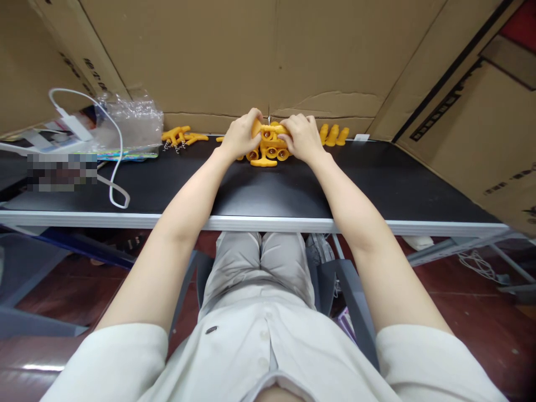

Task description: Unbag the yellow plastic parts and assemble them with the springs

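Note:
At the back of the black table, my left hand (pixel 243 133) is closed on a yellow plastic piece beside a pile of similar parts. My right hand (pixel 302 137) has its thumb and fingers closed on the end of a yellow corkscrew handle (pixel 274 129), which spans the gap between both hands. A shiny metal tip shows just above the handle. Below lie several yellow hollow sleeves (pixel 272 152), open ends towards me, and a yellow T-shaped handle (pixel 263 163) at the front. The fingers partly hide what each hand grips.
Several yellow corkscrews (pixel 178 135) with bare metal spirals lie to the left. Several yellow sleeves (pixel 333 135) stand at the right. A clear plastic bag (pixel 129 120) and a white cable (pixel 121 145) occupy the left side. A cardboard wall (pixel 234 56) closes off the back.

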Action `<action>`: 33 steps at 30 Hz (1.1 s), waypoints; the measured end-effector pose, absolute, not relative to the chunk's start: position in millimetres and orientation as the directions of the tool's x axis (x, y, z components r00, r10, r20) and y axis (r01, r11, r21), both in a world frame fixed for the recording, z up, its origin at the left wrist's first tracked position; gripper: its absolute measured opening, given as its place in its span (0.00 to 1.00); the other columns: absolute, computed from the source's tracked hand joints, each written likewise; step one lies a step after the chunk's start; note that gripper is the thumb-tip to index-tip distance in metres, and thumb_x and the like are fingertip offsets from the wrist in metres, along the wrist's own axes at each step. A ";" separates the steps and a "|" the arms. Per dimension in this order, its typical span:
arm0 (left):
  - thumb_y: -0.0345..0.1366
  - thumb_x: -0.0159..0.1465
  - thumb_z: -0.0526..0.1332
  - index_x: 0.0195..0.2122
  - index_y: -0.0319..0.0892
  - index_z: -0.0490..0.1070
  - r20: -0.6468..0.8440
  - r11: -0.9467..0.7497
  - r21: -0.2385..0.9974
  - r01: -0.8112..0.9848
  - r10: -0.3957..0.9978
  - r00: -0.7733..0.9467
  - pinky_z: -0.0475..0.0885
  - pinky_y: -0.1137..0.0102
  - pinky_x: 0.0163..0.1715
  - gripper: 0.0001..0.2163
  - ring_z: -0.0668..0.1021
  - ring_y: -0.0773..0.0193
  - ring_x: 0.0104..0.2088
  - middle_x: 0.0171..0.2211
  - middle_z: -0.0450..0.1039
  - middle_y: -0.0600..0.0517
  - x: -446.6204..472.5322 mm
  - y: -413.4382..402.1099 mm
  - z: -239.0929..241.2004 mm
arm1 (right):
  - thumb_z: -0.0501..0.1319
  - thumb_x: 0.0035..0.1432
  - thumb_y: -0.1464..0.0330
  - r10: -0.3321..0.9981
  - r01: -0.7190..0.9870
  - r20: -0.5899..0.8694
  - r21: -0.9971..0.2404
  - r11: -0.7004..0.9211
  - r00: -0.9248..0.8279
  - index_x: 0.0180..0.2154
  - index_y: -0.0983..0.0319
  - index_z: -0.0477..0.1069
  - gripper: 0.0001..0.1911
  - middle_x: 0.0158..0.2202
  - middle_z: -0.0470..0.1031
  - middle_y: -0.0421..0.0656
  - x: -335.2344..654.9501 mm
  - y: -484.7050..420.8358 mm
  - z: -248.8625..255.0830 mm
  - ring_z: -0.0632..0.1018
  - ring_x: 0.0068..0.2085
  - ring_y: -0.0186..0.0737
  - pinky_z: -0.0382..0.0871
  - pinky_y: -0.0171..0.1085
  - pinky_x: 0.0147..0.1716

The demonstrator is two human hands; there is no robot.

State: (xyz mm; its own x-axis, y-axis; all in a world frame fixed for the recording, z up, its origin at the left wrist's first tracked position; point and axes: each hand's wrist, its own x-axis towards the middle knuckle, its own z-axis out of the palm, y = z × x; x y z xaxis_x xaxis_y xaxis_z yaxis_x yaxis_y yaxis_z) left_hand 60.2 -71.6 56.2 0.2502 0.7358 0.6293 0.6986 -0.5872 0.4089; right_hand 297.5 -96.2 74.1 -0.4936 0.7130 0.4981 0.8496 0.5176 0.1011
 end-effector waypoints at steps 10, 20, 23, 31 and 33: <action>0.32 0.61 0.74 0.51 0.46 0.77 0.449 -0.457 0.618 0.639 0.873 0.190 0.83 0.44 0.59 0.18 0.87 0.43 0.47 0.36 0.79 0.49 58.3 -54.4 50.2 | 0.41 0.82 0.57 0.722 0.850 0.468 0.143 0.507 -0.510 0.68 0.51 0.72 0.27 0.65 0.79 0.53 293.5 -99.8 80.6 0.71 0.70 0.62 0.61 0.67 0.70; 0.31 0.60 0.72 0.45 0.44 0.75 0.359 -0.398 0.719 0.570 0.915 0.187 0.85 0.51 0.49 0.13 0.85 0.51 0.38 0.31 0.76 0.51 46.3 -50.2 53.6 | 0.44 0.83 0.59 0.681 0.819 0.472 0.192 0.541 -0.560 0.65 0.60 0.73 0.25 0.65 0.78 0.58 289.5 -93.8 73.9 0.72 0.70 0.65 0.62 0.64 0.68; 0.33 0.60 0.70 0.47 0.45 0.76 0.581 -0.566 0.509 0.649 0.782 0.226 0.82 0.54 0.56 0.14 0.86 0.47 0.45 0.36 0.80 0.48 54.0 -54.9 52.1 | 0.47 0.82 0.61 0.700 0.832 0.468 0.169 0.528 -0.539 0.65 0.64 0.73 0.24 0.66 0.77 0.62 292.0 -90.1 69.9 0.73 0.69 0.67 0.62 0.64 0.68; 0.34 0.66 0.64 0.55 0.47 0.75 0.702 -0.668 0.295 0.683 0.636 0.319 0.73 0.48 0.67 0.16 0.82 0.39 0.62 0.51 0.81 0.40 66.6 -61.3 52.2 | 0.49 0.77 0.67 0.746 0.848 0.455 0.039 0.528 -0.486 0.71 0.68 0.69 0.28 0.70 0.75 0.63 299.1 -91.1 70.5 0.74 0.70 0.67 0.65 0.62 0.67; 0.34 0.66 0.65 0.55 0.48 0.75 0.713 -0.677 0.312 0.666 0.630 0.306 0.73 0.49 0.68 0.16 0.82 0.40 0.62 0.51 0.81 0.42 64.3 -60.5 51.9 | 0.49 0.77 0.66 0.755 0.860 0.456 0.044 0.509 -0.470 0.69 0.66 0.71 0.27 0.69 0.77 0.62 297.0 -92.0 72.5 0.75 0.69 0.68 0.64 0.63 0.67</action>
State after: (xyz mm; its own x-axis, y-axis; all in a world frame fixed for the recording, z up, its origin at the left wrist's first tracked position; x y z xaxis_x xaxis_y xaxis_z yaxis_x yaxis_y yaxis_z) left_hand 64.3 -60.5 51.9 0.3063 0.6303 0.7134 0.6663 -0.6772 0.3123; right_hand 297.0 -92.0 72.5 -0.4702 0.7555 0.4562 0.8598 0.5088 0.0437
